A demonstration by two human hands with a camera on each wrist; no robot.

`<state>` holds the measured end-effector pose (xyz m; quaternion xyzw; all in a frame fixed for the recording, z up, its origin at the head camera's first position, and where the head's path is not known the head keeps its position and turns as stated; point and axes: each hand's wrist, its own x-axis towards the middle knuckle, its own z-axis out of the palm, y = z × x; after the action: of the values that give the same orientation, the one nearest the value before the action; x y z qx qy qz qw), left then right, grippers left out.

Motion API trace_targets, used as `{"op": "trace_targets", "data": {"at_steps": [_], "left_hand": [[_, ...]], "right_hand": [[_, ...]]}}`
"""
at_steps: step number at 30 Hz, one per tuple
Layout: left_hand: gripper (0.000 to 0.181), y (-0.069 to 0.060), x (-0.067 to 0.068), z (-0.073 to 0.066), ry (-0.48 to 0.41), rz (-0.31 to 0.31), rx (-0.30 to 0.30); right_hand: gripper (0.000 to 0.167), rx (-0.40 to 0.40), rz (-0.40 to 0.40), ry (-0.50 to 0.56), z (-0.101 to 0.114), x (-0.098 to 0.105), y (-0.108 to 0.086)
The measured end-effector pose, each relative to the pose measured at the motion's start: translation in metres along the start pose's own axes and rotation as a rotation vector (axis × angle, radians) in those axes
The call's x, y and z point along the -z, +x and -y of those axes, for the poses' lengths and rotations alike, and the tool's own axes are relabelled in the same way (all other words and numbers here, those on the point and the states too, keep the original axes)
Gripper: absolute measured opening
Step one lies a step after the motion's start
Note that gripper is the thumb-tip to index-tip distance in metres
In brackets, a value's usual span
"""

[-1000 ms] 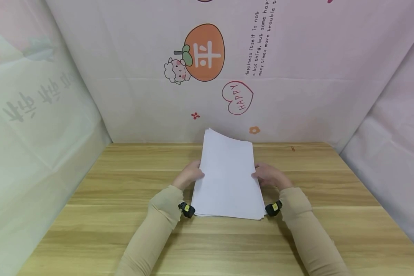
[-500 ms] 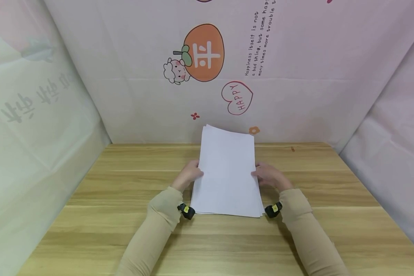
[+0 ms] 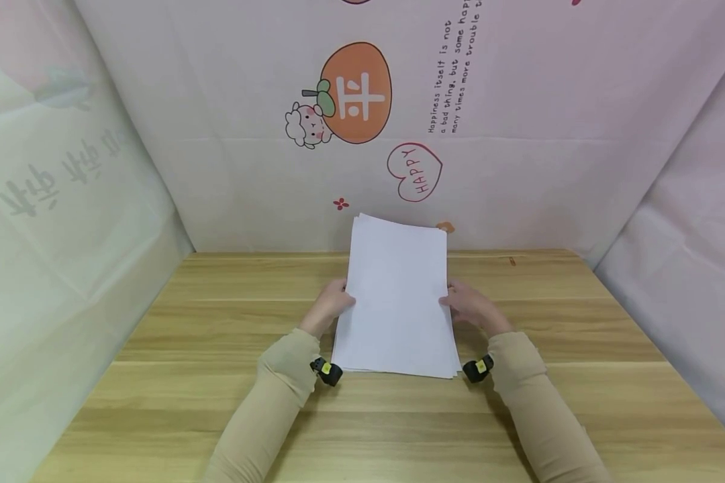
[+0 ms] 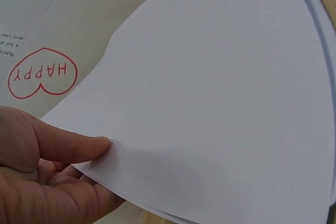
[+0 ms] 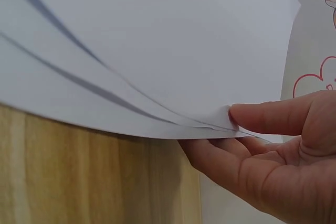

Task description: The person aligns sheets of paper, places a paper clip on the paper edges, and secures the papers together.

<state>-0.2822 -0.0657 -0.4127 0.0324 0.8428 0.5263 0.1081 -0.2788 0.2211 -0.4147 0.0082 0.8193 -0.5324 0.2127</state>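
A pale wood-grain table (image 3: 374,429) with a small orange-brown mark (image 3: 512,261) near its far edge.

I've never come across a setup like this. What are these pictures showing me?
No machine here: a person works with two bare hands. The head view looks forward and down over a wood-grain table. The other two come from wrist cameras, each looking at its own hand's work. The left hand and right hand pinch a stack of white paper from either side. Whether its near edge touches the table is unclear. A reddish mark near the table's far edge is too small to identify. Behind hangs a printed backdrop.
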Motion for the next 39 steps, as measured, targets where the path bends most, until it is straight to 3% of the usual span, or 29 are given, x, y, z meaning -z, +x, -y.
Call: {"op": "trace_targets", "data": {"at_steps": [23,39], "left_hand": [[0.056,-0.005,-0.002,-0.01,-0.115,-0.052,-0.006],[0.053,-0.01,-0.003,-0.016,-0.173,-0.076,-0.032]], "right_hand": [[0.054,0.085,-0.101,0.018,0.007,-0.001,-0.007],[0.057,0.127,-0.177,-0.057,0.011,0.0,-0.016]]}}
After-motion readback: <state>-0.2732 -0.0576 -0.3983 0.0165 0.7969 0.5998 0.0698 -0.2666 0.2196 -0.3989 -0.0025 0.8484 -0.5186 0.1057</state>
